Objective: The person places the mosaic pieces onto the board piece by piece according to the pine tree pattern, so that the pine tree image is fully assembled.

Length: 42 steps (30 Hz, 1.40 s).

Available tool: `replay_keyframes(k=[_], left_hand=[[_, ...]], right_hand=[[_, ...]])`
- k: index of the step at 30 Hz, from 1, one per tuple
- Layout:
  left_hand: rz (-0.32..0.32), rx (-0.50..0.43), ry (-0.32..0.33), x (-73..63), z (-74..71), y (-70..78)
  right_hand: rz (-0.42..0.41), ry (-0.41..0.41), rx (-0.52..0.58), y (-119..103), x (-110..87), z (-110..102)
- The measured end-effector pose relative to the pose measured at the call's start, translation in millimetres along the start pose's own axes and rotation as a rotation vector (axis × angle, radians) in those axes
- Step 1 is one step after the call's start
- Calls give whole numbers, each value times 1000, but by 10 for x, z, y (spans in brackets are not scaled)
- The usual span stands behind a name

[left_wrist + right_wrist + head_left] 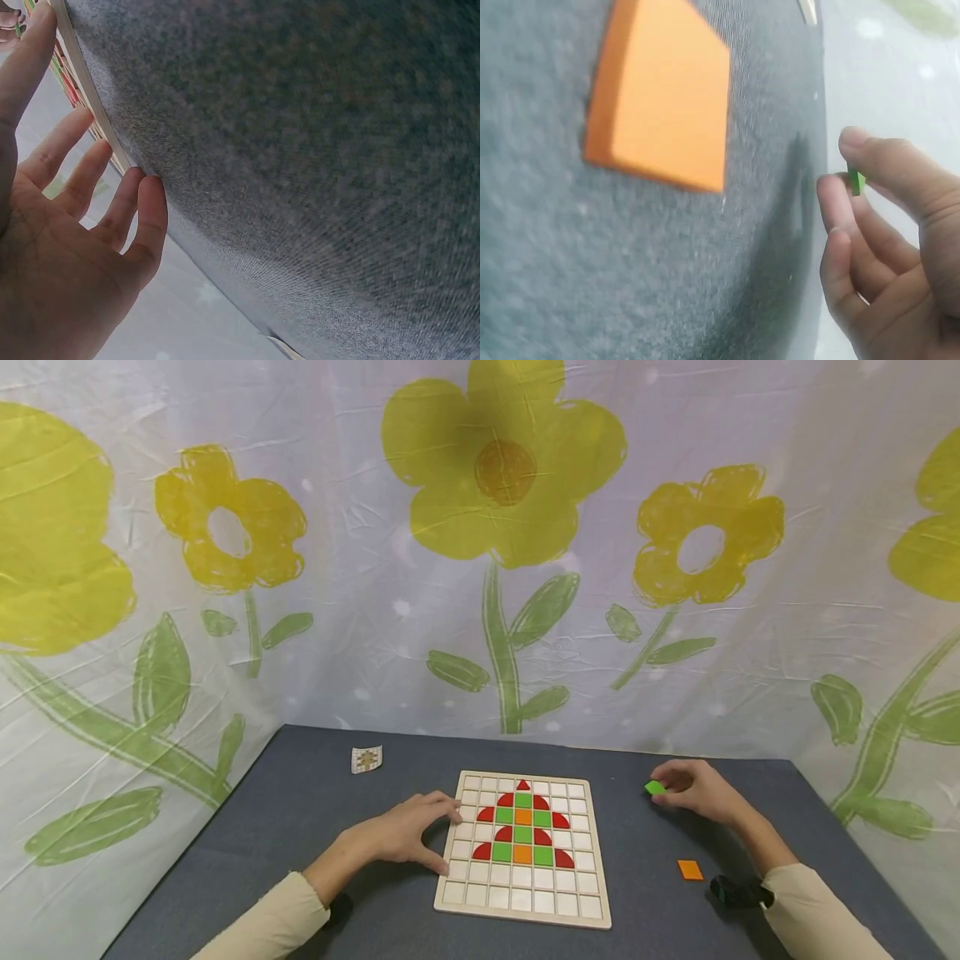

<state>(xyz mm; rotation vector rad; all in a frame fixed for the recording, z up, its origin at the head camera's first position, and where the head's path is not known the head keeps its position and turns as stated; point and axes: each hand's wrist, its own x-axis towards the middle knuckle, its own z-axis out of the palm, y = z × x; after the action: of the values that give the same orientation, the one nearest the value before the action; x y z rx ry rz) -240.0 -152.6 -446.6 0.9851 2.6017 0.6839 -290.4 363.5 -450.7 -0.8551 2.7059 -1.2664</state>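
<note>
A square wooden grid board (pixel 522 902) lies on the dark cloth-covered table, with red, green and orange tiles forming a tree-like pattern in its upper and middle cells. My left hand (pixel 397 832) rests at the board's left edge, thumb and fingertips touching the rim with the fingers spread; the left wrist view shows the fingers (pixel 86 165) along that edge. To the right of the board, my right hand (pixel 697 787) pinches a green tile (pixel 655 787) between thumb and fingers. An orange tile (pixel 690 870) lies on the cloth nearer the right wrist, large in the right wrist view.
A small paper card (pixel 367 760) with a printed grid pattern lies at the back left of the table (pixel 300 785). Behind the table hangs a curtain (pixel 352 635) printed with yellow flowers. A black strap device (pixel 738 892) sits at the right wrist.
</note>
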Motion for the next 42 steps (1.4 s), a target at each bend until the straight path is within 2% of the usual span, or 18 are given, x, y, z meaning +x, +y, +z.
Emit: replay_keyframes(k=[4,10,20,26,42], left_hand=[[2,2,0,0,0,-1],[3,6,3,2,5,-7],[-6,1,-1,-3,0,2],[-7,2,-1,3,1,7],[2,15,1,9,0,3]], right_hand=[[-47,-16,23,-65,-24,36],[-73,-52,89,-155,-75,113],[-105,-74,93,-298,-98,297],[-90,-68,90,-371,-93,420],[-53,-106,178,-652,9,690]])
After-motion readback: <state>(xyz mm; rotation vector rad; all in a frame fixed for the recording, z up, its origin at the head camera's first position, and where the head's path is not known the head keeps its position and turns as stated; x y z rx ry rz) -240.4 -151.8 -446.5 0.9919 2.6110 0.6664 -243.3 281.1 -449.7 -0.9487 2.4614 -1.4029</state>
